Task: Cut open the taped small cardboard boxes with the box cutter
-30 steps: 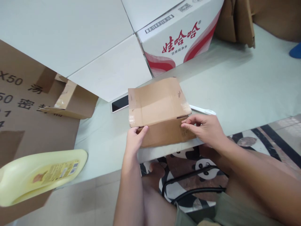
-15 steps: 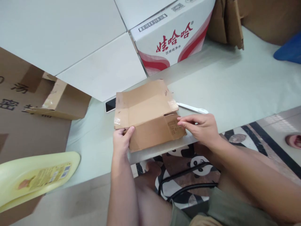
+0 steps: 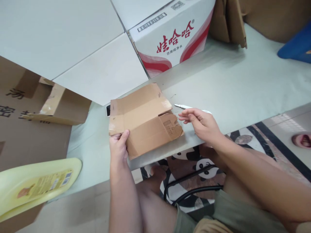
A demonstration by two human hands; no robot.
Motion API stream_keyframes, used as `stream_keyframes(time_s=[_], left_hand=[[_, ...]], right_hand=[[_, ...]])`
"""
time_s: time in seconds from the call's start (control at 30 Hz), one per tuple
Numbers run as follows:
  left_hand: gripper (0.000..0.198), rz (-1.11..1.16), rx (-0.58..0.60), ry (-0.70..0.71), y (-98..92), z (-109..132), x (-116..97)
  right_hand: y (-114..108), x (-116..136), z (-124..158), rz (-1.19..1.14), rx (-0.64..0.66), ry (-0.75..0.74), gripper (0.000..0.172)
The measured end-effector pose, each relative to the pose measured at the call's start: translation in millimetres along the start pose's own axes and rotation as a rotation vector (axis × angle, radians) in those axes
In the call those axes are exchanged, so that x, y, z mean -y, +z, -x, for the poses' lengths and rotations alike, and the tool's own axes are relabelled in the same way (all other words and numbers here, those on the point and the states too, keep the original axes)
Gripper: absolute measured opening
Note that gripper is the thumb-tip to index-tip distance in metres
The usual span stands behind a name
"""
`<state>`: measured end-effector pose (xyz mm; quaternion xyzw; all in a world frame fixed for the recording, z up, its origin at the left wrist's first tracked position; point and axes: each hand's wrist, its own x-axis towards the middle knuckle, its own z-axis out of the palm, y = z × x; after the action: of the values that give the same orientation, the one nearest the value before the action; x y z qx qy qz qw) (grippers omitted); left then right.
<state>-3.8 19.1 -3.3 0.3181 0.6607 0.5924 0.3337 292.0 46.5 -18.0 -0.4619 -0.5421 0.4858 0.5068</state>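
Observation:
A small brown cardboard box (image 3: 145, 129), unfolded with flaps spread, is held at its lower left corner by my left hand (image 3: 119, 145), thumb on top and fingers beneath. My right hand (image 3: 201, 124) hovers just right of the box's right edge, not touching it, fingers loosely bent and apart with nothing in them. Behind that hand a white scalpel-like knife (image 3: 183, 106) lies on the cloth-covered table (image 3: 233, 87), its handle partly hidden by the hand. A dark-screened device (image 3: 108, 110) is mostly covered by the box's left side.
White boxes (image 3: 97, 64) and a red-and-white carton (image 3: 172, 45) line the back. Larger brown cartons (image 3: 70, 103) stand left. A yellow bottle (image 3: 41, 184) is at the lower left, a blue object (image 3: 296, 48) at the far right. A panda-patterned mat lies below.
The cardboard box and my left hand have shifted left. My right hand has come away from the box's right edge, and its fingers have loosened.

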Motion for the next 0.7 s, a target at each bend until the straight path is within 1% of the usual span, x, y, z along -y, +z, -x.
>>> stream_keyframes(time_s=[0.1, 0.2, 0.23, 0.27, 0.33, 0.37, 0.4, 0.43, 0.5, 0.53, 0.6, 0.67, 0.7], left_hand=[[0.042, -0.003, 0.004, -0.007, 0.4, -0.2, -0.5], [0.043, -0.024, 0.004, -0.024, -0.5, -0.8, 0.7], [0.044, -0.032, 0.004, -0.024, -0.9, -0.8, 1.1], [0.044, -0.037, 0.003, -0.026, -1.1, -0.7, 1.5], [0.045, -0.035, 0.004, -0.039, -1.4, -0.1, 1.9], [0.045, -0.031, 0.007, -0.046, -1.5, 0.6, 1.9], [0.046, -0.030, 0.013, -0.052, -1.6, 1.4, 1.8], [0.045, -0.029, 0.020, -0.051, -1.8, 2.2, 1.8], [0.044, -0.030, 0.034, -0.041, -2.4, 3.9, 1.8], [0.044, -0.028, 0.039, -0.039, -2.9, 4.6, 1.9], [0.045, -0.022, 0.050, -0.049, -4.1, 5.4, 2.1], [0.046, -0.025, 0.059, -0.071, -5.3, 5.3, 2.2], [0.047, -0.029, 0.061, -0.080, -5.9, 4.8, 2.2]], right_hand=[[-1.7, 7.8, 1.4, 0.009, 0.031, 0.003, 0.023], [-5.5, 23.4, 8.3, 0.028, 0.082, 0.015, 0.017], [-6.3, 28.4, 11.7, 0.025, 0.146, 0.014, 0.015], [-6.5, 32.5, 15.4, 0.021, 0.261, 0.003, 0.017], [-4.5, 36.3, 22.7, 0.058, 0.562, -0.054, 0.025], [-2.5, 35.7, 25.5, 0.117, 0.681, -0.094, 0.026], [-0.3, 33.7, 27.6, 0.199, 0.756, -0.130, 0.024], [2.0, 30.6, 28.6, 0.289, 0.777, -0.158, 0.023], [5.4, 23.6, 27.7, 0.433, 0.713, -0.188, 0.030], [6.3, 20.9, 26.2, 0.470, 0.694, -0.196, 0.029], [6.4, 18.6, 22.6, 0.486, 0.696, -0.199, 0.021], [5.6, 19.5, 19.6, 0.430, 0.706, -0.153, 0.028], [5.2, 20.3, 18.3, 0.376, 0.686, -0.134, 0.028]])
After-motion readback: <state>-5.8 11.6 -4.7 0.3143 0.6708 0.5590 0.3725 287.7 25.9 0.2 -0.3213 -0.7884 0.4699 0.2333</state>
